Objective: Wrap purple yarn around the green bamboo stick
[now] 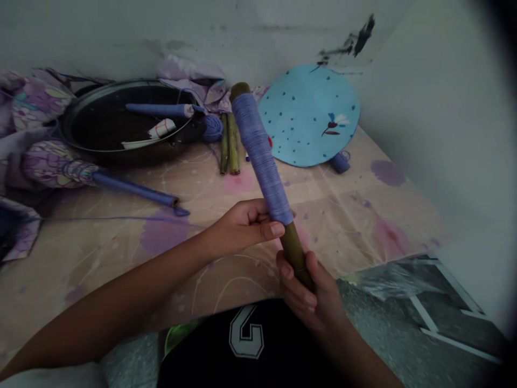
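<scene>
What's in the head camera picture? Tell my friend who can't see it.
A person's right hand grips the bare lower end of a green stick wound with purplish thread; their left hand holds it where the winding ends. Behind are a black pan and a blue disc on a flowered tablecloth.

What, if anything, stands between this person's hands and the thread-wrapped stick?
Nothing visible does. The right hand already grips the thread-wrapped stick by its bare lower end, and the left hand touches it farther up. The black pan and round blue mat are farther back on the table, clear of both hands.
</scene>
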Demonstrator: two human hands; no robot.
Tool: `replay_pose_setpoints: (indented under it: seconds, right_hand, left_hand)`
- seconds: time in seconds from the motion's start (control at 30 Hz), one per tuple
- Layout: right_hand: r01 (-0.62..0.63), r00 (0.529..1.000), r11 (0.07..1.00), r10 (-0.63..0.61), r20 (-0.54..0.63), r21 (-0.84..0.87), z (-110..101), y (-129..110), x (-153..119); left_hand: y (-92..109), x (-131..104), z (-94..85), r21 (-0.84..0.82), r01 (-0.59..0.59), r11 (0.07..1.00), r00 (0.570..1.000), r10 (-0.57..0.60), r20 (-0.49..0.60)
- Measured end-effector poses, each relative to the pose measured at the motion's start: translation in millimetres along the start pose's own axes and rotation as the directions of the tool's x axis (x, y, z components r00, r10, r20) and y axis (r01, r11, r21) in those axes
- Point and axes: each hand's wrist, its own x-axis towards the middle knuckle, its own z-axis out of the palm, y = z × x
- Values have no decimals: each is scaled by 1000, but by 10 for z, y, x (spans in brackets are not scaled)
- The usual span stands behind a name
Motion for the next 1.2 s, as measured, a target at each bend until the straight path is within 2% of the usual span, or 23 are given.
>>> replay_pose_setpoints:
  seconds: [0.07, 0.17, 0.27, 0.3, 0.33, 0.4, 0.47, 0.5, 0.53, 0.57, 0.63, 0.67, 0.73, 0.77, 0.83, 0.87, 0.93, 0.97, 1.0, 1.07, 1.1, 1.13, 1.2]
  right_hand:
    - [-141, 985, 980, 124, 122, 140, -24, 37, 6]
    - [-195, 973, 939, 149, 176, 284, -74, 94, 20]
    - [-225, 948, 943, 155, 277, 244, -74, 67, 42]
    - [-205, 950, 959, 146, 277, 194, -58, 41, 47]
    - [-150, 967, 979, 117, 228, 135, -38, 13, 49]
    - [58, 997, 998, -56, 50, -35, -4, -28, 46]
    - [245, 959, 922, -275, -62, -298, -5, -29, 36]
    - [316, 916, 832, -393, -83, -457, -25, -16, 31]
    - [359, 857, 702, -509, -81, -615, -57, 4, 29]
    - [380, 775, 526, -631, -50, -761, -96, 26, 30]
    - [356, 583, 136, -805, 106, -924, -179, 55, 47]
    - [341, 516, -31, -829, 214, -940, -213, 56, 63]
    - [342, 451, -270, -793, 409, -900, -253, 27, 105]
    - [331, 438, -345, -768, 467, -878, -260, 2, 127]
    - [319, 406, -446, -732, 546, -836, -257, -48, 160]
    - [317, 403, -466, -722, 562, -826, -252, -64, 168]
    - [330, 425, -416, -736, 527, -847, -237, -67, 166]
    - [341, 463, -328, -757, 461, -881, -226, -54, 157]
    - [353, 511, -192, -780, 360, -916, -210, -34, 145]
    - [364, 633, 183, -768, 98, -913, -164, 15, 120]
    - [358, 700, 378, -714, -23, -854, -134, 37, 110]
    - [349, 754, 533, -648, -106, -771, -100, 55, 102]
    - [325, 822, 727, -534, -200, -604, -30, 70, 91]
  left_hand:
    - [-14, -6, 11, -37, 17, 999, 999, -16, 28]
    - [-28, -19, 19, -50, 35, 998, 999, -33, 43]
    - [-29, -23, 15, 5, -1, 1000, 1000, 1, 18]
    - [-30, -22, 11, 27, -22, 999, 1000, 22, -1]
    - [-32, -19, 7, 44, -45, 998, 999, 46, -22]
    - [-43, -8, -2, 66, -78, 995, 995, 81, -52]
    - [-58, 7, -6, 75, -84, 994, 995, 88, -56]
    - [-65, 14, -5, 78, -84, 993, 994, 89, -59]
    - [-70, 21, -2, 82, -83, 993, 993, 89, -73]
    - [-74, 27, 3, 85, -81, 993, 991, 89, -96]
    - [-72, 34, 18, 86, -85, 993, 984, 97, -148]
    - [-69, 35, 27, 86, -87, 993, 981, 100, -165]
    - [-57, 34, 42, 83, -85, 993, 979, 99, -177]
    - [-52, 33, 46, 82, -81, 993, 979, 95, -182]
    - [-47, 31, 48, 78, -67, 995, 978, 81, -193]
    - [-48, 31, 44, 76, -61, 995, 978, 74, -195]
    - [-60, 35, 30, 72, -48, 996, 979, 62, -196]
    - [-69, 39, 21, 70, -43, 997, 979, 56, -198]
    - [-80, 43, 13, 67, -38, 997, 978, 51, -202]
    - [-101, 50, -2, 59, -30, 998, 976, 43, -215]
    - [-109, 52, -6, 55, -28, 998, 975, 39, -218]
    - [-114, 53, -8, 51, -26, 998, 976, 36, -215]
    - [-114, 49, -8, 41, -26, 999, 978, 34, -204]
